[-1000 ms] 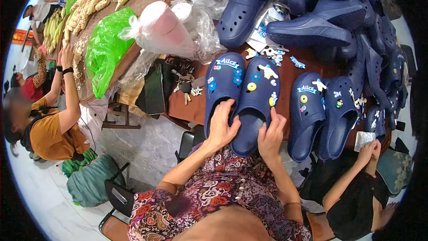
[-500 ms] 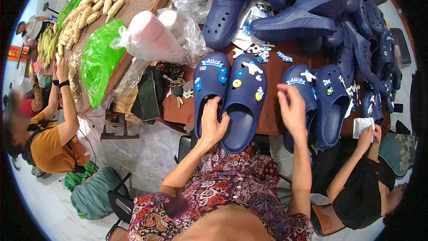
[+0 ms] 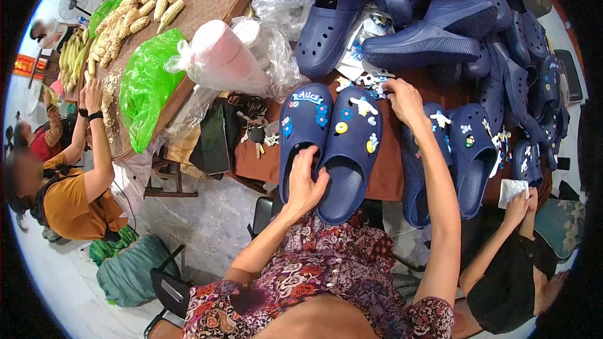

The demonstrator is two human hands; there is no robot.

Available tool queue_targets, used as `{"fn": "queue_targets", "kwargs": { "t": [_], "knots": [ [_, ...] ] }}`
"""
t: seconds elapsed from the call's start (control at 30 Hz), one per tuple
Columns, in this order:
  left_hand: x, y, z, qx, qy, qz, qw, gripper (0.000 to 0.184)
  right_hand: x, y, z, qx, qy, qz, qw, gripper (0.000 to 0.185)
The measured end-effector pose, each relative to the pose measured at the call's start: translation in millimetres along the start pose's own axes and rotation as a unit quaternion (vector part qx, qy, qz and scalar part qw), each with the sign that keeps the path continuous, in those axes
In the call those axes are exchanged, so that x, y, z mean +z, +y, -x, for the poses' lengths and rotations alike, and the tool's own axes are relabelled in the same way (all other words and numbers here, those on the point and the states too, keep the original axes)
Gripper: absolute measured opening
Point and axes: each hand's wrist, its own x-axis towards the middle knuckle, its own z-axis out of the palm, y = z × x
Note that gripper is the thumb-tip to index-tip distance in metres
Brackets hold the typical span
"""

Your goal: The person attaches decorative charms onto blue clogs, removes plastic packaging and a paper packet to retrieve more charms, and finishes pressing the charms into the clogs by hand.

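My left hand is closed on a navy clog, its fingers inside the foot opening. The thumb reaches to the neighbouring clog of the pair. Both clogs carry colourful shoe charms, among them an "ALICE" banner on the left one. My right hand is over the table, fingers drawn together at the edge of a pile of loose charms. Whatever is at those fingertips is hidden. Beneath my right forearm lies a second decorated pair, with one clog plainly visible and the other partly covered.
Many navy clogs are heaped at the back right. A plastic-wrapped pink cup, keys and a green bag are to the left, beside corn cobs. One person sits left; another at right holds white paper.
My right hand has moved forward from above the right-hand pair to the loose charms. My left hand keeps its hold on the clog. The whole view has shifted slightly.
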Motion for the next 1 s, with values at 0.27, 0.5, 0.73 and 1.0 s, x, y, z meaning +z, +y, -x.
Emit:
{"fn": "queue_targets", "kwargs": {
  "t": [0.27, 0.5, 0.73, 1.0],
  "knots": [
    [0.1, 0.6, 0.0, -0.010, -0.009, -0.014, 1.000, 0.050, 0.0, -7.2, -0.7, -0.030, 0.023, -0.037, 0.999, 0.026],
    [-2.4, 6.6, -2.8, -0.011, 0.000, 0.008, 1.000, 0.047, 6.8, -5.6, 1.4, -0.027, 0.013, -0.067, 0.997, 0.027],
    [-10.1, 10.5, -3.3, -0.065, -0.031, 0.044, 0.996, 0.048, -2.6, -3.1, 1.3, 0.051, 0.000, -0.065, 0.997, 0.027],
    [-16.2, 20.7, 2.8, -0.034, 0.016, 0.058, 0.998, 0.044, -35.6, -16.5, 21.6, 0.105, 0.043, -0.222, 0.968, 0.018]
  ]
}}
